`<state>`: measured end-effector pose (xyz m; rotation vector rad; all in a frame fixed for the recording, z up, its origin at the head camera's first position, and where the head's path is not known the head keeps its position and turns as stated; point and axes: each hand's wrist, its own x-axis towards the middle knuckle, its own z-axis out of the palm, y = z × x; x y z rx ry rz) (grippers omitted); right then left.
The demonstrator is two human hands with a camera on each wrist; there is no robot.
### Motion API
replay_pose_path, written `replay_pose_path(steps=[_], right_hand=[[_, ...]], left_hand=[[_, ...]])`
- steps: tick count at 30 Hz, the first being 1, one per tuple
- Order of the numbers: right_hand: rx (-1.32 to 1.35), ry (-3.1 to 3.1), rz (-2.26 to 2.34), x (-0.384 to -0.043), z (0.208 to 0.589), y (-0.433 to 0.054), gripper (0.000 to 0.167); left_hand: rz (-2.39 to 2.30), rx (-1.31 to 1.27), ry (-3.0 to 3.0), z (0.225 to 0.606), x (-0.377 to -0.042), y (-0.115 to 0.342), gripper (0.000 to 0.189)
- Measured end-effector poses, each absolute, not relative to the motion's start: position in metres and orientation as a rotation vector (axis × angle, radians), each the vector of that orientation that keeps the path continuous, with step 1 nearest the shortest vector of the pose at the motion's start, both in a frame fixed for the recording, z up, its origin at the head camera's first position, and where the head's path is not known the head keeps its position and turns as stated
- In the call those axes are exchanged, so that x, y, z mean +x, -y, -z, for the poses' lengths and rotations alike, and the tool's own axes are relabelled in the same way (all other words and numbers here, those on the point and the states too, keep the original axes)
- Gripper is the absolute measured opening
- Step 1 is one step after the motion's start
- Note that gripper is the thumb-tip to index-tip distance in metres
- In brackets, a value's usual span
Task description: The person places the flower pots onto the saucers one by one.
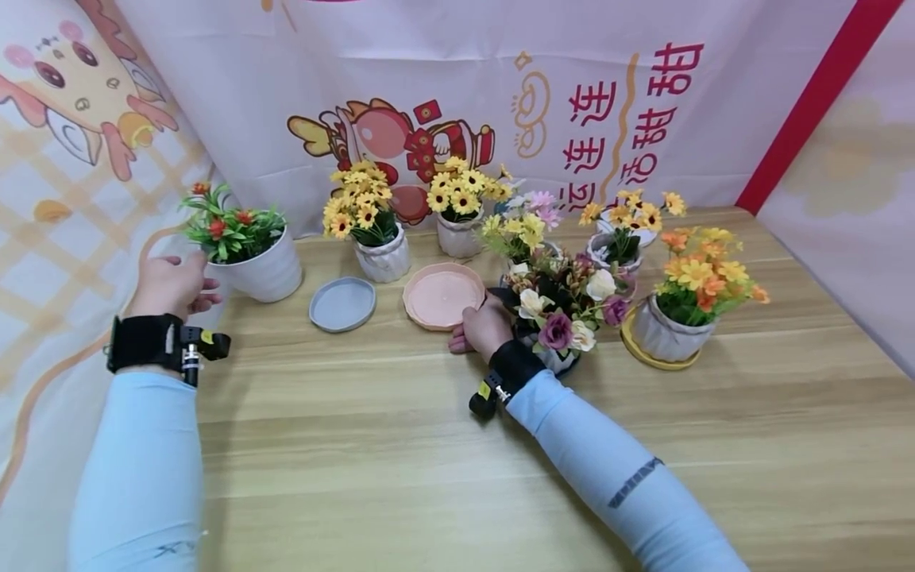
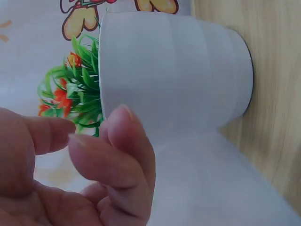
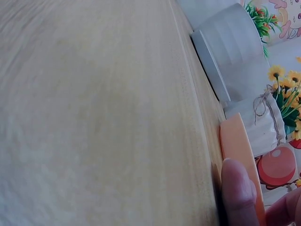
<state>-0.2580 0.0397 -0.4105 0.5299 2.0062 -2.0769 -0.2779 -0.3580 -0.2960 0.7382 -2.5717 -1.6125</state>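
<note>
My right hand [image 1: 486,327] pinches the near right edge of a round pink saucer [image 1: 443,295]. In the right wrist view, one finger [image 3: 237,190] lies against the saucer's outer wall, with another digit on the inner side. At the far left, my left hand [image 1: 171,284] is beside a white ribbed pot [image 1: 260,266] of green leaves and red flowers. Its fingers [image 2: 110,165] are loosely bent near the pot's rim, with a gap between thumb and fingertips. A round grey-blue saucer [image 1: 343,304] lies between that pot and the pink saucer.
Two pots of yellow daisies, one on the left [image 1: 382,254] and one on the right [image 1: 460,234], stand behind the saucers. Close to my right wrist are mixed roses [image 1: 557,330]. Further right, an orange-flowered pot [image 1: 672,334] sits on a yellow saucer [image 1: 661,361]. A printed cloth [image 1: 443,71] hangs behind.
</note>
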Motion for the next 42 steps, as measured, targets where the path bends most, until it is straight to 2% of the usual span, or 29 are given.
replay_pose_path(steps=[7, 14, 22, 25, 33, 38, 42], right_hand=[[0.577, -2.022, 2.027, -0.261, 0.414, -0.037, 0.066], [0.578, -2.03, 1.998, -0.262, 0.417, -0.035, 0.065], [0.528, -2.038, 2.013, -0.255, 0.413, -0.031, 0.063], [0.538, -2.048, 2.003, -0.256, 0.413, -0.032, 0.063], [0.546, -2.067, 2.006, -0.26, 0.412, -0.037, 0.064], [0.547, -2.066, 2.02, -0.261, 0.412, -0.038, 0.064], [0.545, -2.061, 2.027, -0.261, 0.412, -0.038, 0.064]], left_hand=[[1.617, 0.729, 2.767, 0.3, -0.292, 0.371, 0.062], [1.618, 0.691, 2.815, 0.302, -0.305, 0.374, 0.026], [1.537, 0.688, 2.763, 0.297, -0.311, 0.379, 0.016], [1.537, 0.616, 2.693, 0.285, -0.303, 0.369, 0.016], [1.32, 0.336, 2.821, 0.248, -0.271, 0.334, 0.038], [1.201, 0.182, 2.933, 0.244, -0.253, 0.31, 0.052], [1.21, 0.057, 2.99, 0.249, -0.241, 0.292, 0.052]])
